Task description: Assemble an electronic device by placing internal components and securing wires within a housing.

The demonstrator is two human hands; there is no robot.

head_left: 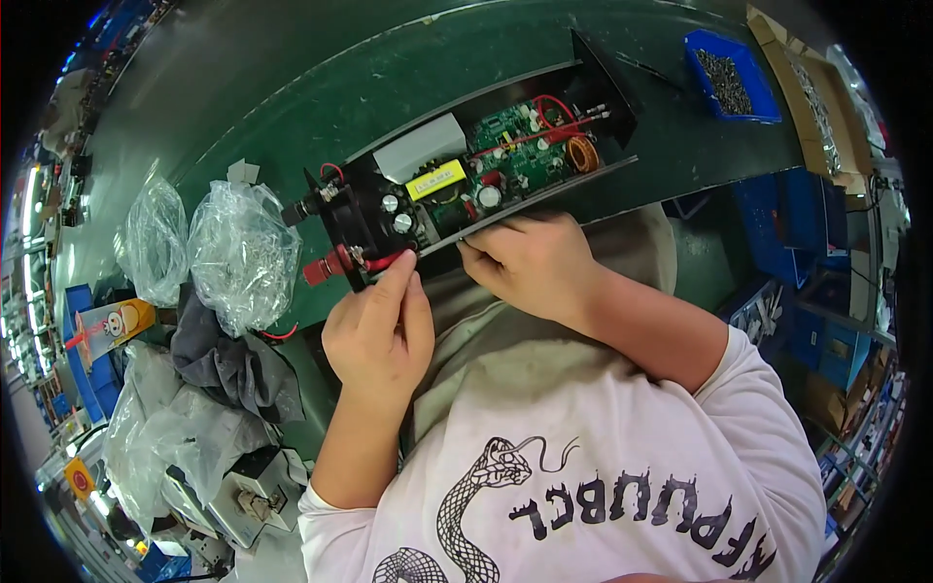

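Note:
A long black metal chassis (pixel 583 182) lies slantwise on the green bench, its open top showing a green circuit board (pixel 520 160). On the board are a yellow-wrapped transformer (pixel 436 181), a copper coil (pixel 580 153) and round capacitors. At its left end a red terminal (pixel 328 266) and a black terminal (pixel 299 211) stick out. My left hand (pixel 381 325) is closed, its index fingertip at a short red wire (pixel 384 261) beside the red terminal. My right hand (pixel 536 264) is curled at the chassis's near wall; its fingertips are partly hidden.
A blue bin (pixel 768 109) of small metal parts sits at the far right, beside a cardboard box (pixel 785 78). To the left are clear plastic bags (pixel 243 255) and a dark grey cloth (pixel 233 361). Tweezers (pixel 649 69) lie behind the chassis. The bench's near edge runs beneath my hands.

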